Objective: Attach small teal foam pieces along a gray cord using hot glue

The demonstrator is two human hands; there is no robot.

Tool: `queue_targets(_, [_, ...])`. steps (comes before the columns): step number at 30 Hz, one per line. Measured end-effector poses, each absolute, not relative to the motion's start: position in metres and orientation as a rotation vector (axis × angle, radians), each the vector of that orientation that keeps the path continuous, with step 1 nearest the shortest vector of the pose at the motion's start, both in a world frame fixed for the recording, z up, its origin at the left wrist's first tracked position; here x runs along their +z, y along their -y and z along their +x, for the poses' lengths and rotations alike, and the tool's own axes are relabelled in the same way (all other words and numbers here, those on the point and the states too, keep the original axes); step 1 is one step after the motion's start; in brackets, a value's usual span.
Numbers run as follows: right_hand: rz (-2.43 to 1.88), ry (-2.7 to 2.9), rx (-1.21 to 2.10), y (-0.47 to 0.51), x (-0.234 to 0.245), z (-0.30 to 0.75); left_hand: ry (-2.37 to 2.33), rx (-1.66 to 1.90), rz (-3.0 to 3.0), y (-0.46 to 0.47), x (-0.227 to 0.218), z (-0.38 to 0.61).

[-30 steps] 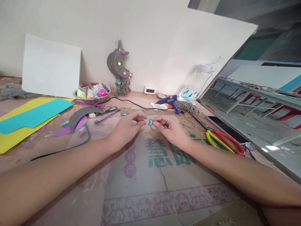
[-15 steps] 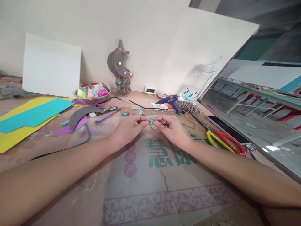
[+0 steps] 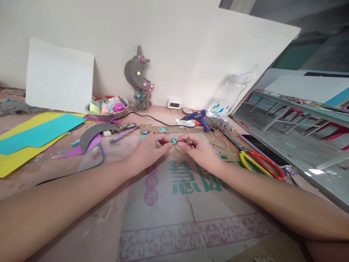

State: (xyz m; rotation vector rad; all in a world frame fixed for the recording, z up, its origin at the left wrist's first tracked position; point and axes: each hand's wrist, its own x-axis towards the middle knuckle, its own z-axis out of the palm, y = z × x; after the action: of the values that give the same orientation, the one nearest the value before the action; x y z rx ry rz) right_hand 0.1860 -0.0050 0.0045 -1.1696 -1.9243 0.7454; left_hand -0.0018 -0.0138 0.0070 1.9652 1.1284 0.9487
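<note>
A small teal-and-grey piece (image 3: 173, 141) is pinched between the thumb and fingertips of my left hand (image 3: 153, 149). My right hand (image 3: 198, 150) meets it from the other side, its thumb and forefinger closed close to the piece. Something thin and dark, perhaps a tool, pokes out from the right fingers (image 3: 192, 145); its kind is too small to make out. Both hands are above a clear plastic sheet (image 3: 163, 214) printed with green characters and a purple border. Several teal scraps (image 3: 163, 130) lie just beyond the hands on a cardboard strip (image 3: 174, 129).
Behind stand a blue glue gun (image 3: 199, 118), grey yarn (image 3: 219, 123), a white clock (image 3: 174, 104), a bottle (image 3: 229, 94) and a bowl of clay packets (image 3: 107, 115). A grey moon ornament (image 3: 137, 74) hangs there. Scissors (image 3: 261, 164) and a phone (image 3: 264, 150) lie right; coloured sheets (image 3: 40, 134) left.
The teal-and-grey piece has turned between my fingertips and shifted slightly left. Both hands stay in nearly the same place.
</note>
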Motion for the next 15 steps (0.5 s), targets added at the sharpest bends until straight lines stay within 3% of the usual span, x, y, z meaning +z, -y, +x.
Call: queue_targets(15, [-1.170,1.983,0.778,0.0066,0.0011,0.1849,-1.147,0.959,1.953,0.0132,0.0065,-0.0010])
